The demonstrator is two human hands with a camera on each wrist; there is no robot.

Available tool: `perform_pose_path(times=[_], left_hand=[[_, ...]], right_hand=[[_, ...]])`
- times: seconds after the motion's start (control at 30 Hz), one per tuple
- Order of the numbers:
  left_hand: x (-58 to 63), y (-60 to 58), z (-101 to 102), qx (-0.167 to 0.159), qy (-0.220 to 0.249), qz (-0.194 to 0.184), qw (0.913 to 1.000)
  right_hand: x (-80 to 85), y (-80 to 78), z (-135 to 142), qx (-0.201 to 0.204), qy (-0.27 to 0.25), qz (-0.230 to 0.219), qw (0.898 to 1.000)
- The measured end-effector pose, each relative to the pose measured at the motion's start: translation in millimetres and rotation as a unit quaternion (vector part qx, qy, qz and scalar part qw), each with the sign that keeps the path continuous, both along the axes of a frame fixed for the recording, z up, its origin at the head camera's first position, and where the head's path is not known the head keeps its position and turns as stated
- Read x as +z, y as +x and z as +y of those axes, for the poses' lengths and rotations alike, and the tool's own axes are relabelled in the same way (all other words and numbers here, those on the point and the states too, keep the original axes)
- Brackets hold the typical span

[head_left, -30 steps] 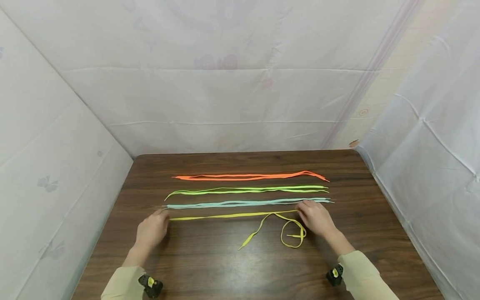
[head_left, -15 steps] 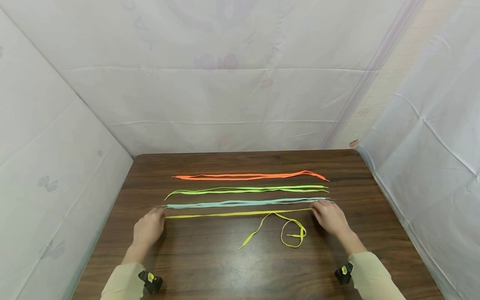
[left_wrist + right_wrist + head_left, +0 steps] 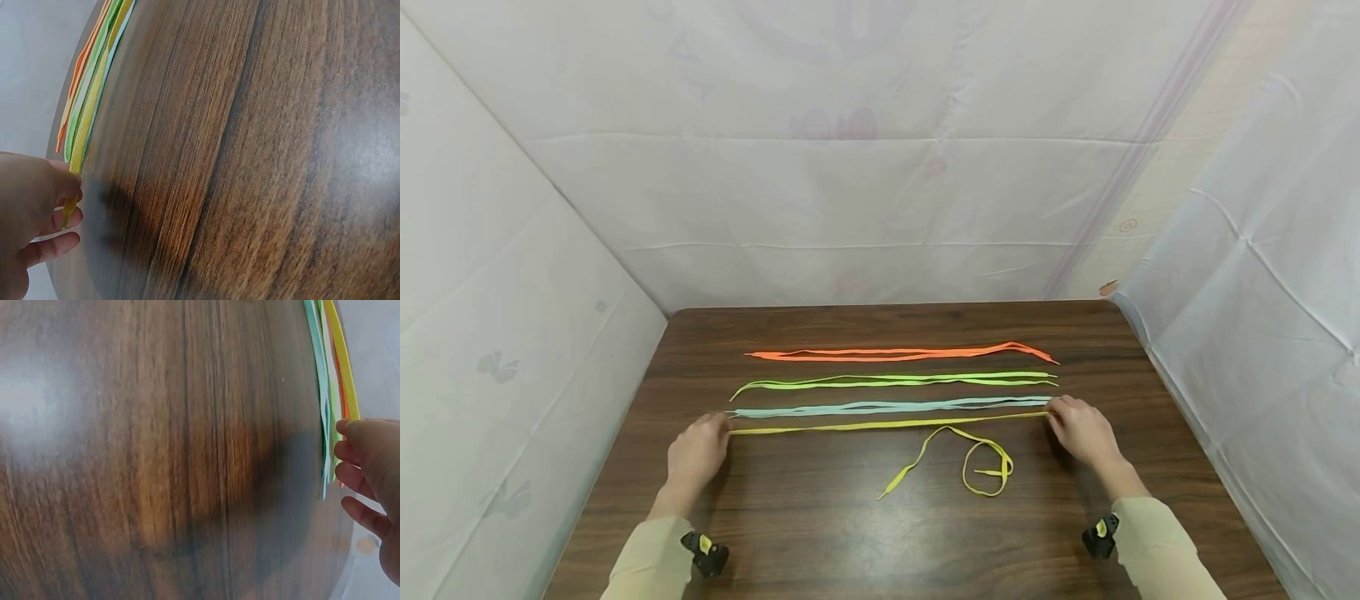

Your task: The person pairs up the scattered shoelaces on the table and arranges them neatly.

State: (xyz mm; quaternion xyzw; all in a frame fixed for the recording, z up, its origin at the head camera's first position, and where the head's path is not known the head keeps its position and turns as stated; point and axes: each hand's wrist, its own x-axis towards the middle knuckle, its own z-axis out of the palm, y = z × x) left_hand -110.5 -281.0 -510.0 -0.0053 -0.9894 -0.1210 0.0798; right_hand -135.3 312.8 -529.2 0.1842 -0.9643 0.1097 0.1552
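A flat yellow shoelace [image 3: 880,425] runs nearly straight between both hands, just in front of the light blue laces. My left hand [image 3: 696,450] pinches its left end between thumb and fingers; in the left wrist view the narrow tip of the yellow lace [image 3: 78,144] pokes out below the thumb. At the other end my right hand [image 3: 1084,432] pinches the lace, which shows in the right wrist view as a yellow strip [image 3: 344,362] leading into the fingertips. A second yellow shoelace [image 3: 1003,467] lies loosely curled on the table, nearer the person.
Behind the held lace, light blue laces [image 3: 880,407], green laces [image 3: 880,381] and orange laces [image 3: 880,355] lie in parallel rows across the brown wooden table [image 3: 820,533]. White patterned sheets [image 3: 880,192] hang around the back and sides. Each wrist carries a small black camera [image 3: 705,553].
My right hand has moved right along the yellow lace, drawing out a longer stretch. The left hand has shifted slightly left and away from the person. The other laces have stayed put.
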Motion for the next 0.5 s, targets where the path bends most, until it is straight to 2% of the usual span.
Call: perform_pose_path(times=[0.23,0.5], left_hand=[[-3.0,-2.5,-1.4,0.007,0.003,-0.013,0.9999],[-3.9,-2.7,0.9,0.006,0.003,-0.020,0.9998]], right_hand=[[-3.3,1.8,6.0,-0.017,-0.004,-0.020,1.000],[-9.6,3.2,11.6,-0.008,-0.002,0.001,1.000]])
